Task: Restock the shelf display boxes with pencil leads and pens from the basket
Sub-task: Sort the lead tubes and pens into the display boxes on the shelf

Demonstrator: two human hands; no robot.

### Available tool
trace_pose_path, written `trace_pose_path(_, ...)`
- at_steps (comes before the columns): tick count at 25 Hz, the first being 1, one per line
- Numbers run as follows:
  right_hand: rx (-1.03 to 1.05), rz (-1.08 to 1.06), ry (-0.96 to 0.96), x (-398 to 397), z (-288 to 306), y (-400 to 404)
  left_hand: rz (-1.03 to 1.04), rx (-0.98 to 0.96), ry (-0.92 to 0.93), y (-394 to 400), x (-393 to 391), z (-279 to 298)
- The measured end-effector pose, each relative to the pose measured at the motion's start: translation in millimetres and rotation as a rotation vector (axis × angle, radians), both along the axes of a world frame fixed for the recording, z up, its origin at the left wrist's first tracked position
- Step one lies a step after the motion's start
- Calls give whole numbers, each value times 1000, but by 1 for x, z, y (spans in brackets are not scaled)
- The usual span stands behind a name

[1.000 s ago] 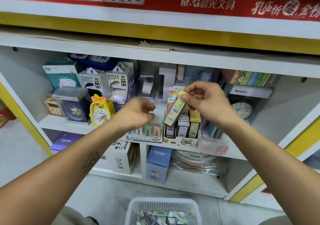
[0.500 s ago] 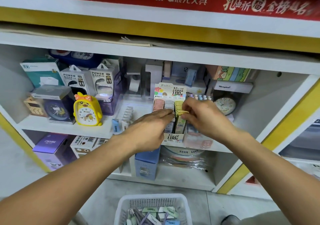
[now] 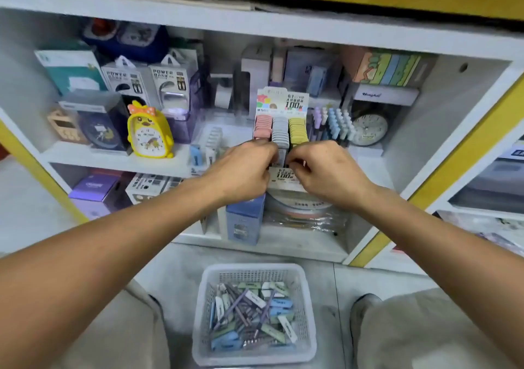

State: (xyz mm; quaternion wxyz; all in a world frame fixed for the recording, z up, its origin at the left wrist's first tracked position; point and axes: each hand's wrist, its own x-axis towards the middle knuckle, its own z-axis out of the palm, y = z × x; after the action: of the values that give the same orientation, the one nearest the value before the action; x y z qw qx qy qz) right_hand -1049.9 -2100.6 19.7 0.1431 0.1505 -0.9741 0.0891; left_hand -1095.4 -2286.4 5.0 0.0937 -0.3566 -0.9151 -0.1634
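Pink, grey and yellow lead cases [image 3: 280,130] stand in three rows in the display box [image 3: 283,175] on the shelf [image 3: 113,160]. My left hand [image 3: 243,173] and right hand [image 3: 323,174] curl at its front; what they pinch, I cannot tell. White basket [image 3: 307,312] with pens [image 3: 241,309] sits on the floor below.

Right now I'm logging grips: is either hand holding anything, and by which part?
Cannot be told. Both the left hand and right hand have curled fingers at the front of the lead display box, but what they pinch is hidden.
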Motion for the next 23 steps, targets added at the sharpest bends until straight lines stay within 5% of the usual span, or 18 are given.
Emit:
trace_pose_path(6,194,32,-663,51,-133,-35,-93,-665,-420,-10,39,-102)
trace_pose_path(11,185,-31,-918,76,-253,-42,-64,-796,-597,-20,61,-206)
trace_pose_path(17,48,-267,-952,112,-356,-21,94,-692,-671,-42,89,-322)
trace_pose_path(23,234,-156,-890,102,-404,-21,-64,-779,-508,-42,86,-379)
